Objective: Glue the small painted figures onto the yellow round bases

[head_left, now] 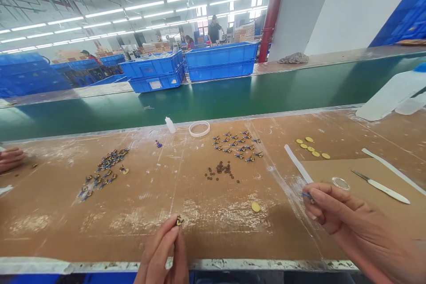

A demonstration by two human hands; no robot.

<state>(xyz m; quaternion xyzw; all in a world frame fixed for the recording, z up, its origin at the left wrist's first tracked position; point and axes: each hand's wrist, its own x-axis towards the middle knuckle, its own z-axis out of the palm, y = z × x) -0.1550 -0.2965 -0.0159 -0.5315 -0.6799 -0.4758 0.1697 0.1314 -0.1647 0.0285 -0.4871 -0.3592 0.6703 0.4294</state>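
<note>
My left hand, near the table's front edge, pinches a tiny dark and yellow figure part between its fingertips. On the right, my right hand grips a small blue figurine piece, mostly hidden by the thumb and fingers. Between the hands a yellow disc lies flat on the brown board. Beyond it are a scatter of small brown discs and rows of small blue figurines. More figurines are heaped at the left, and one among them is on a yellow disc.
Several yellow discs, a white-handled knife, paper strips and a clear ring lie at right. A tape roll and small bottle stand behind. Another person's hand rests at far left. Blue crates stand beyond the green belt.
</note>
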